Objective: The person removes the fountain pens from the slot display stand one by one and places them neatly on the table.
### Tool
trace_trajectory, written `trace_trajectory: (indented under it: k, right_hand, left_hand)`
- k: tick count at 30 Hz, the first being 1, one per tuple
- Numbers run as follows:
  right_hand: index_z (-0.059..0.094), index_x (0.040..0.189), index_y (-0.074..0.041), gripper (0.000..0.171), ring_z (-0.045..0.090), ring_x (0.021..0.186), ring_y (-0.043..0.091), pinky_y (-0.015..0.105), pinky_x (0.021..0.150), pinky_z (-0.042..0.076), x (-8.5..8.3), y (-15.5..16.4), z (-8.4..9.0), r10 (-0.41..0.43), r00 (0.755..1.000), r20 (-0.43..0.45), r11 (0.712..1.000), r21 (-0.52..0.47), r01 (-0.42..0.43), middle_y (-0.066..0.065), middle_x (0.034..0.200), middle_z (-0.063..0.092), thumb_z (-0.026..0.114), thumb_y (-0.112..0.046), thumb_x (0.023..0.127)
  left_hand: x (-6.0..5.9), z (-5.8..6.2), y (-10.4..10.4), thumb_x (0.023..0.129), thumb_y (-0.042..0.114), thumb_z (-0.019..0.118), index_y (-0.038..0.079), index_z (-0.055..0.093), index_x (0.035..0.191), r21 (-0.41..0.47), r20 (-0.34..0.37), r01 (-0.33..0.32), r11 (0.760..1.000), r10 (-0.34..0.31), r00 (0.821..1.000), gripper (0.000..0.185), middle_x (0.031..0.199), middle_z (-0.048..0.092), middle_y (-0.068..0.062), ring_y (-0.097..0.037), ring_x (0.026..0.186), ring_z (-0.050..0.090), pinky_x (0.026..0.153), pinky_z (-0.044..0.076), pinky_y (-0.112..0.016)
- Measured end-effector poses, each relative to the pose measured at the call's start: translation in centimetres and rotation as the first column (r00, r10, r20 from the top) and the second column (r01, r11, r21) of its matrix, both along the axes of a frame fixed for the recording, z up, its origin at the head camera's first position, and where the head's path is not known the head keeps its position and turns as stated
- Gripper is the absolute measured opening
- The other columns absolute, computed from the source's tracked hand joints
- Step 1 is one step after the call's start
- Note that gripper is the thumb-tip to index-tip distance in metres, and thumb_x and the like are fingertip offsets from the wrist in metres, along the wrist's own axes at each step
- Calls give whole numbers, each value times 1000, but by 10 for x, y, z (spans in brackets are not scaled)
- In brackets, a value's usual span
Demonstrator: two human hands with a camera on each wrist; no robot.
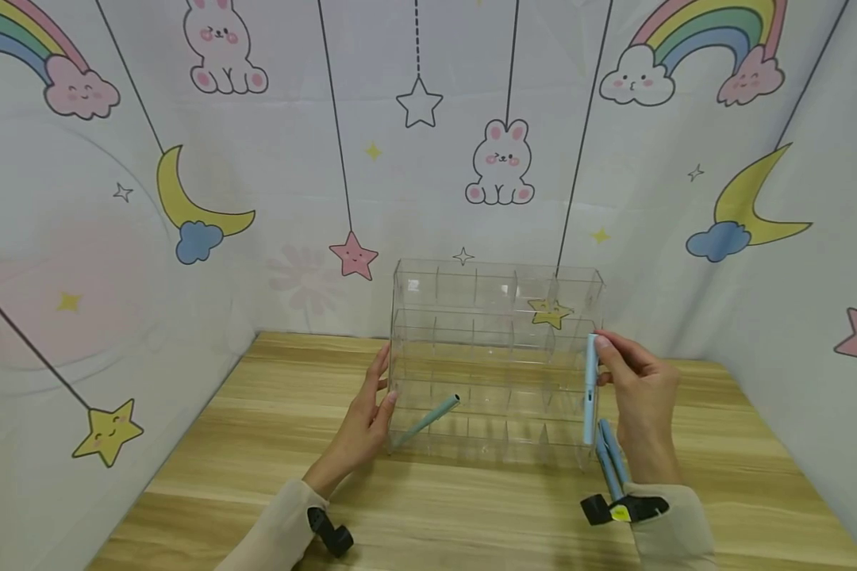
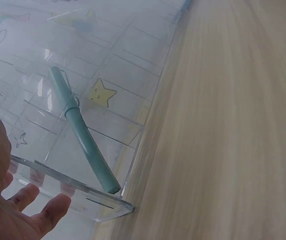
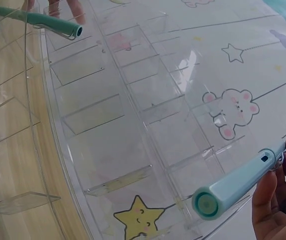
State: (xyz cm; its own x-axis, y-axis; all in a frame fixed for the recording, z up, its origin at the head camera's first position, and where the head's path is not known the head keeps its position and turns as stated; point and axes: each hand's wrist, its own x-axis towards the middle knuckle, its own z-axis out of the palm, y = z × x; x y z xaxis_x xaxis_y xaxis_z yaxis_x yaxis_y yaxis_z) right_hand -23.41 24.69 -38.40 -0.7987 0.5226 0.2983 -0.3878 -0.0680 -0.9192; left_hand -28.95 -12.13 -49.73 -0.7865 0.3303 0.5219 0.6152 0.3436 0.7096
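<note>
A clear acrylic organizer (image 1: 490,428) with rows of small compartments stands upright on the table. My left hand (image 1: 360,424) rests against its left side, fingers along the wall and thumb near the front edge; the left wrist view shows those fingertips (image 2: 57,207) beside the clear panel. A green pen (image 1: 432,419) leans in the bottom left compartment, its capped end up to the right. At the organizer's right end, my right hand (image 1: 643,388) pinches a light blue pen (image 1: 589,388) near its top. This pen hangs nearly vertical, overlapping the right front edge in the head view.
More blue pens (image 1: 614,456) lie on the wooden table (image 1: 428,515) to the right of the organizer, beside the right wrist. A white curtain (image 1: 428,182) printed with rabbits, stars and moons surrounds the table's back and sides.
</note>
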Motion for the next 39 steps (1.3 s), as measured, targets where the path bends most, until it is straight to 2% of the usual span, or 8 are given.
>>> trace_trajectory:
  k: [5, 19, 26, 39]
  right_hand:
    - [80, 113, 7, 26, 68, 73, 7, 18, 56, 54, 0, 3, 0, -14, 1000, 10, 1000, -3, 14, -6, 87, 81, 83, -10, 94]
    - [81, 111, 7, 21, 70, 72, 8, 19, 55, 54, 0, 17, 3, -11, 1000, -9, 1000, -29, 10, -6, 86, 83, 82, -5, 94]
    - [82, 111, 5, 19, 71, 73, 8, 20, 55, 55, 0, 23, 3, -18, 1000, 19, 999, -35, 19, -8, 86, 83, 82, -5, 94]
    - [83, 109, 1, 21, 72, 73, 9, 21, 55, 55, 2, 33, 6, -7, 997, 75, 998, -58, 12, -6, 86, 83, 86, -9, 91]
  left_hand:
    - [-1, 0, 0, 113, 4, 47, 19, 6, 175, 3, -1, 5, 1000, -5, 1000, 76, 175, 25, -28, -59, 135, 57, 87, 65, -55]
    - [0, 0, 0, 113, 4, 48, 10, 8, 173, 3, 3, 2, 1000, -2, 1000, 73, 176, 25, -27, -57, 137, 57, 88, 65, -56]
    - [0, 0, 0, 113, 5, 47, 16, 6, 174, 0, 14, -5, 1000, 5, 1000, 74, 177, 25, -24, -55, 137, 57, 89, 64, -57]
    - [1, 1, 1, 113, 5, 48, 20, 5, 175, 2, 18, -6, 1000, 6, 1000, 76, 177, 25, -25, -56, 137, 57, 90, 64, -59]
